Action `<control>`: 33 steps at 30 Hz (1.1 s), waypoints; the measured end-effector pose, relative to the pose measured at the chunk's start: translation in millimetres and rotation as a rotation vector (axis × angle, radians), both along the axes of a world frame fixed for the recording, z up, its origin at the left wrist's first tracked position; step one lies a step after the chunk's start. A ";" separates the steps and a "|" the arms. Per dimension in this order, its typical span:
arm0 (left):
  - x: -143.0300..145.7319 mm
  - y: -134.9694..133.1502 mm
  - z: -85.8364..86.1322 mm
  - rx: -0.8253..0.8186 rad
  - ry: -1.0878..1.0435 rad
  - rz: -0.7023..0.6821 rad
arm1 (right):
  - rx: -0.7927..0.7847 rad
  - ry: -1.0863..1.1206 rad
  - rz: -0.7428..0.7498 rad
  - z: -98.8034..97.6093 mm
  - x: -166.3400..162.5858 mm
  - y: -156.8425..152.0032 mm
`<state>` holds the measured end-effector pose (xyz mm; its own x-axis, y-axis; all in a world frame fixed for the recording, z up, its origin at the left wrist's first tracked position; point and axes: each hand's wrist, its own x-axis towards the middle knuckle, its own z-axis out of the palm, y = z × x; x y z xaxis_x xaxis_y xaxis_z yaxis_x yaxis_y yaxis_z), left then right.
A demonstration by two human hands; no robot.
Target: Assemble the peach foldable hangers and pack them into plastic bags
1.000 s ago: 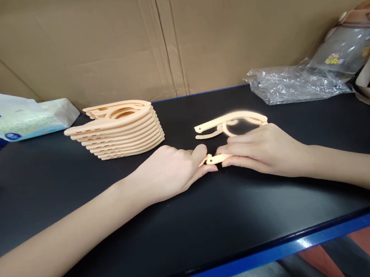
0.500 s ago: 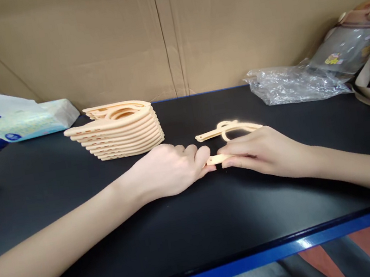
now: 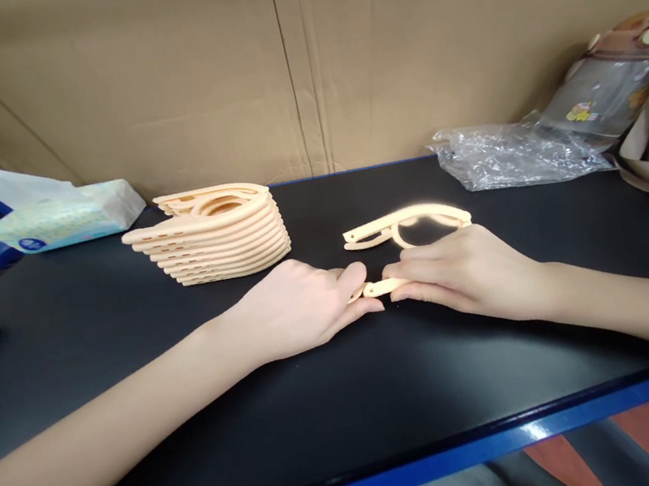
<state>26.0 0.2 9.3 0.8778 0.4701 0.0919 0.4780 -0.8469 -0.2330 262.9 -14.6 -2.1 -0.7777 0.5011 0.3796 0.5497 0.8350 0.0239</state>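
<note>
A peach plastic folding hanger (image 3: 408, 223) lies on the black table (image 3: 347, 387) in front of me. My left hand (image 3: 303, 304) pinches the near end of its arm with closed fingers. My right hand (image 3: 458, 271) is closed round the same arm from the right, its fingertips almost meeting those of the left. The hanger's hook and far arm rise just behind my right hand. A stack of several folded peach hangers (image 3: 215, 231) sits to the left, a little beyond my left hand.
A tissue pack (image 3: 67, 216) lies at the back left. Crumpled clear plastic (image 3: 513, 155) and a bag with a clear bottle (image 3: 635, 103) sit at the back right. A cardboard wall (image 3: 295, 59) closes the far side. The table has a blue front edge (image 3: 433, 464).
The hanger's upper arm dipped half a second ago and has risen again. Both hands stay pinched on the near arm, shifted slightly nearer to me.
</note>
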 end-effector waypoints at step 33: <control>0.9 1.9 1.1 -0.003 0.037 0.039 | 0.130 0.034 0.038 -2.6 0.9 1.0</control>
<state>26.8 2.1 10.4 0.8618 0.5039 0.0585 0.5014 -0.8286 -0.2489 263.8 -13.6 -4.7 -0.7807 0.4162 0.4662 0.5200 0.8464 0.1151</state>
